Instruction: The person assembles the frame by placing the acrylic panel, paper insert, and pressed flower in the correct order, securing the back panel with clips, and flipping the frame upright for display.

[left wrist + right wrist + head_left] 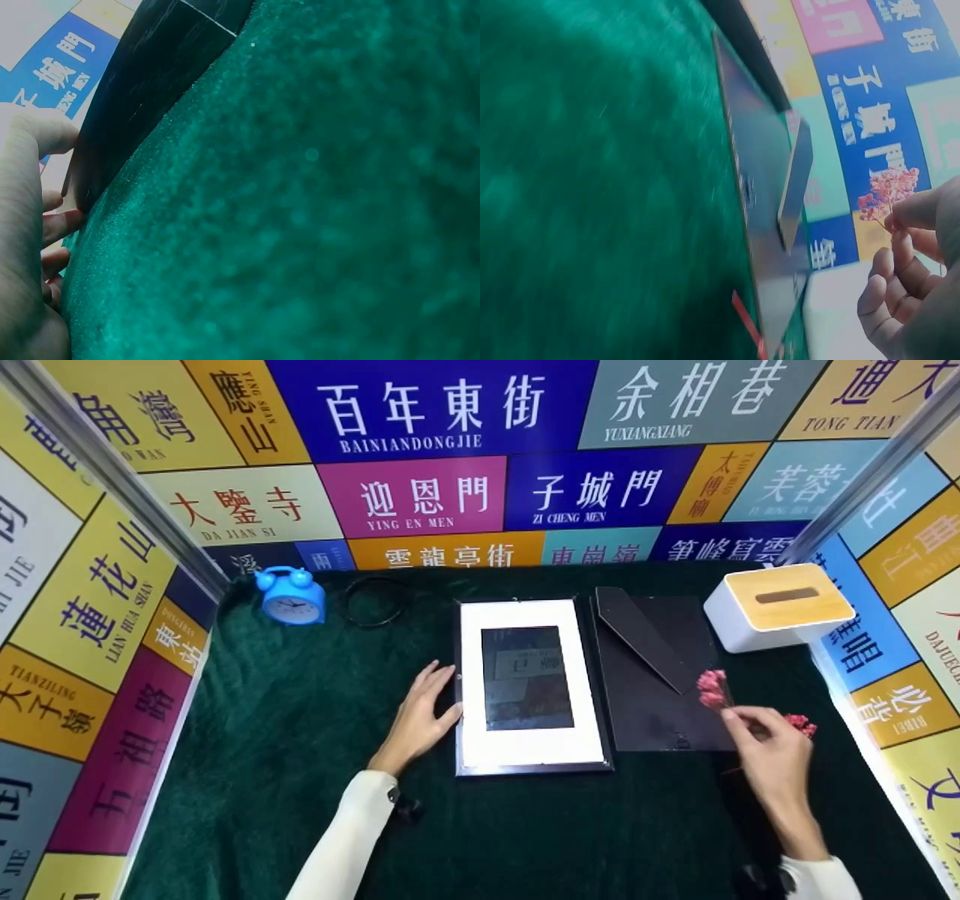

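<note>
A sprig of small pink flowers is pinched between the thumb and forefinger of my right hand, above the lower right of a black backing board. In the right wrist view the same pink sprig stands up from the fingertips. More pink blossoms show past the knuckles, partly hidden by the hand. My left hand rests at the left edge of a picture frame, fingers extended and fingertips right at its side. The frame lies flat, with a white mat around a dark glossy window.
The backing board carries a folded stand leg. Behind it on the right is a white tissue box with a wooden lid. A blue alarm clock and a black cable loop sit at the back left on green cloth.
</note>
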`<state>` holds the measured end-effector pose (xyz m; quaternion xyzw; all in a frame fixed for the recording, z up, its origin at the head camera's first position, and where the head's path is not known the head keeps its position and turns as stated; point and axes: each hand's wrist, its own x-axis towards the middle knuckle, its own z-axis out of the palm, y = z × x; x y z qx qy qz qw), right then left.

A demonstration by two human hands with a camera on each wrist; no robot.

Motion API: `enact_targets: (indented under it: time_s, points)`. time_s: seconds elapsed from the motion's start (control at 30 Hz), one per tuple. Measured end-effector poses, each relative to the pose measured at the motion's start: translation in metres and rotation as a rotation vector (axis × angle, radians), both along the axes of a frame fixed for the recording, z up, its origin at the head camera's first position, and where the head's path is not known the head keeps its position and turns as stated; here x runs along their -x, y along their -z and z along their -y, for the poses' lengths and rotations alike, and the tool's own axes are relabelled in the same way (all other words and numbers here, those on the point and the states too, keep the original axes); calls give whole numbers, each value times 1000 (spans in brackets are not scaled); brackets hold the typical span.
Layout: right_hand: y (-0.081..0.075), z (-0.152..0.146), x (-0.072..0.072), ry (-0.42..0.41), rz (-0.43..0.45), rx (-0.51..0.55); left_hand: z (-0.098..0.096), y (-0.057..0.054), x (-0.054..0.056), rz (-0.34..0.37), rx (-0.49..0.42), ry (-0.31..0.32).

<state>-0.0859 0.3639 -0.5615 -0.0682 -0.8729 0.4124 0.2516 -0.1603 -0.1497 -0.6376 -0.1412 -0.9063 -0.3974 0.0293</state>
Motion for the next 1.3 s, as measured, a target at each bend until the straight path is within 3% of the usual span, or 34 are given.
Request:
enact_targets:
  time_s: [0.53, 1.3]
  points:
    - [9, 55, 58, -195, 51, 23, -3, -1, -1, 26, 3, -14]
    - [14, 134, 110, -356, 126, 27, -1, -2, -1, 15, 7, -14]
